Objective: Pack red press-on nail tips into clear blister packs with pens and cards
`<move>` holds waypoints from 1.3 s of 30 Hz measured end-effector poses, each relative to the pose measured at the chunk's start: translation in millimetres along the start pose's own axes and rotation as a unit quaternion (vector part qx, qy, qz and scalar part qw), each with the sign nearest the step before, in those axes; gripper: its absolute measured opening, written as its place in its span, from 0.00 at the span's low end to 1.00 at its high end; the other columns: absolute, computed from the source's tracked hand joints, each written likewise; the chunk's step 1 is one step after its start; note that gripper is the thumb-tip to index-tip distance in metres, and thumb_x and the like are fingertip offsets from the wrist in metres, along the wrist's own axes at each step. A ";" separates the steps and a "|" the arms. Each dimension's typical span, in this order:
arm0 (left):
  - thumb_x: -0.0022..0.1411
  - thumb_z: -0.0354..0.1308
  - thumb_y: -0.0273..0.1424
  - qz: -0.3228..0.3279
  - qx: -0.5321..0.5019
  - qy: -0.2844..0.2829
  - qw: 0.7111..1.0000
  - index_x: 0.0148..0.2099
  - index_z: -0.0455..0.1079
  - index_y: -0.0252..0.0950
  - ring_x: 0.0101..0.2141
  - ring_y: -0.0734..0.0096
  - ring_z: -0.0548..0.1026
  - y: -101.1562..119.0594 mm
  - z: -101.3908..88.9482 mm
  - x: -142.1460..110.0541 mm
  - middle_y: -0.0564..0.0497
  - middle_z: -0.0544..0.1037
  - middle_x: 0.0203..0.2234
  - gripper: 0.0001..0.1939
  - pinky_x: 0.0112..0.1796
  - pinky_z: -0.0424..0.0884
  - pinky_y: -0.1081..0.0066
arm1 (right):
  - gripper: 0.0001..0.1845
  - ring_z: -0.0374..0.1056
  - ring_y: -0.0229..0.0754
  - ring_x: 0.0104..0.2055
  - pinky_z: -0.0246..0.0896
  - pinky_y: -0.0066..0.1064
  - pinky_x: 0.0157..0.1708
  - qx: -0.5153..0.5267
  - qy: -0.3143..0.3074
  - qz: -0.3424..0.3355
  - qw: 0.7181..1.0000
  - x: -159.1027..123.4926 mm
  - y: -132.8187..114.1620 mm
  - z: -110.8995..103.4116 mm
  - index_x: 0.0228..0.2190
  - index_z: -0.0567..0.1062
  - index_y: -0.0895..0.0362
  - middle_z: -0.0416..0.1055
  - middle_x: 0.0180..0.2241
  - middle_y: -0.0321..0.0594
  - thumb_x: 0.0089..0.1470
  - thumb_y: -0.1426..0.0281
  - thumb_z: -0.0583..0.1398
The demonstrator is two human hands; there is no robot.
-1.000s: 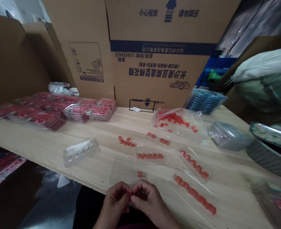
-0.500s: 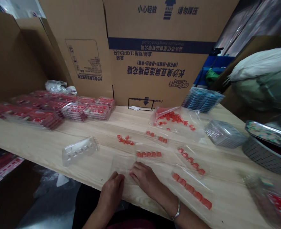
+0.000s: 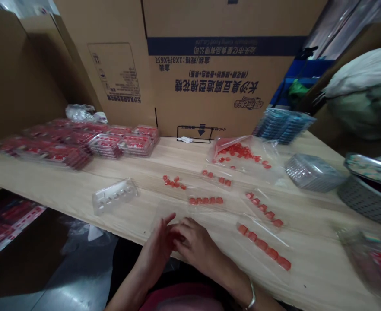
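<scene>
My left hand (image 3: 156,248) is at the table's near edge, palm turned right and one finger stretched out; its other fingers are partly hidden. My right hand (image 3: 195,242) meets it, its fingers curled against the left palm. Whatever may be between them cannot be made out. Just beyond lies a faint clear plastic tray (image 3: 166,210). Close by is a clear tray with a row of red candy cubes (image 3: 206,201). Loose red cubes (image 3: 174,182) lie behind. To the right, two more clear trays hold red cubes (image 3: 263,248) and red cubes (image 3: 264,209) in slanting rows.
An empty clear tray (image 3: 115,195) sits at left, before stacked red packs (image 3: 61,144). A bag of red cubes (image 3: 242,151), blue packs (image 3: 283,125), stacked clear trays (image 3: 313,172) and a grey basket (image 3: 368,198) stand right. A large carton (image 3: 210,95) closes off the back.
My hands have come together; before, they were apart, with fingers down at the clear tray. My left hand has turned and straightened a finger. The view has shifted slightly.
</scene>
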State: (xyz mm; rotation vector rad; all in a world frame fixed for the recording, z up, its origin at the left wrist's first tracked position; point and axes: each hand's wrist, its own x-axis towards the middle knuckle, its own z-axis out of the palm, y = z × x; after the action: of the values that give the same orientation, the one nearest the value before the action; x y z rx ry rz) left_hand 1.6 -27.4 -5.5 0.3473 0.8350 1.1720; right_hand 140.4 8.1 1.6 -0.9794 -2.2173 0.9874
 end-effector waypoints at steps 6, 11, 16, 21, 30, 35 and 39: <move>0.43 0.60 0.20 -0.004 0.080 -0.046 0.996 0.58 0.62 0.44 0.46 0.63 0.74 -6.1 -8.2 -7.9 0.48 0.76 0.46 0.38 0.46 0.66 0.66 | 0.10 0.64 0.35 0.33 0.58 0.25 0.32 0.102 -0.018 0.070 0.992 -1.8 6.0 -6.7 0.25 0.72 0.57 0.69 0.29 0.34 0.41 0.84 0.58; 0.49 0.62 0.28 0.090 0.250 -0.003 0.964 0.46 0.74 0.41 0.39 0.64 0.76 -4.0 -3.7 -13.7 0.48 0.79 0.39 0.19 0.39 0.69 0.69 | 0.06 0.62 0.33 0.27 0.57 0.24 0.28 0.142 0.062 0.091 0.984 -7.4 10.1 0.8 0.23 0.67 0.57 0.66 0.23 0.31 0.41 0.80 0.57; 0.45 0.61 0.26 0.218 0.385 0.100 0.892 0.27 0.75 0.38 0.24 0.70 0.73 -12.0 0.5 -11.2 0.53 0.77 0.21 0.04 0.26 0.67 0.75 | 0.06 0.59 0.34 0.25 0.54 0.24 0.26 0.118 0.102 0.061 0.986 -11.0 5.7 6.7 0.20 0.67 0.56 0.64 0.21 0.30 0.38 0.78 0.57; 0.38 0.60 0.24 0.074 0.172 0.058 0.981 0.20 0.68 0.35 0.17 0.78 0.67 -10.8 0.4 -4.7 0.55 0.73 0.14 0.03 0.20 0.62 0.78 | 0.06 0.58 0.31 0.19 0.52 0.23 0.20 0.367 0.059 0.175 0.912 -11.4 6.7 11.6 0.18 0.66 0.57 0.63 0.16 0.28 0.33 0.73 0.60; 0.40 0.59 0.24 0.061 0.131 -0.013 0.989 0.21 0.62 0.35 0.15 0.80 0.66 -13.3 -6.8 -6.6 0.56 0.72 0.15 0.07 0.19 0.58 0.79 | 0.05 0.57 0.30 0.15 0.53 0.22 0.17 0.665 -0.002 0.219 0.714 -12.7 16.4 23.6 0.19 0.69 0.57 0.66 0.13 0.29 0.31 0.73 0.59; 0.38 0.58 0.25 0.232 0.091 0.222 0.943 0.20 0.63 0.36 0.17 0.83 0.61 3.6 -12.9 -4.5 0.60 0.68 0.15 0.05 0.19 0.57 0.82 | 0.06 0.56 0.29 0.15 0.56 0.23 0.19 0.686 0.034 0.197 0.700 -12.6 15.9 21.4 0.21 0.68 0.57 0.63 0.14 0.28 0.32 0.74 0.58; 0.35 0.57 0.25 0.218 0.063 0.244 0.943 0.21 0.66 0.36 0.17 0.82 0.62 9.5 -14.2 -7.1 0.60 0.66 0.13 0.05 0.19 0.59 0.81 | 0.06 0.56 0.29 0.16 0.57 0.22 0.20 0.693 0.052 0.184 0.695 -12.6 12.8 13.1 0.22 0.68 0.57 0.62 0.15 0.27 0.33 0.74 0.58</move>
State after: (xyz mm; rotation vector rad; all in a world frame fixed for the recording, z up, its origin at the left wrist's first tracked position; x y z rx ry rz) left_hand -16.1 -32.7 -6.0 0.3621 1.3154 1.6585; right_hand 144.1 -1.0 -18.3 -0.6093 -0.5963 2.1418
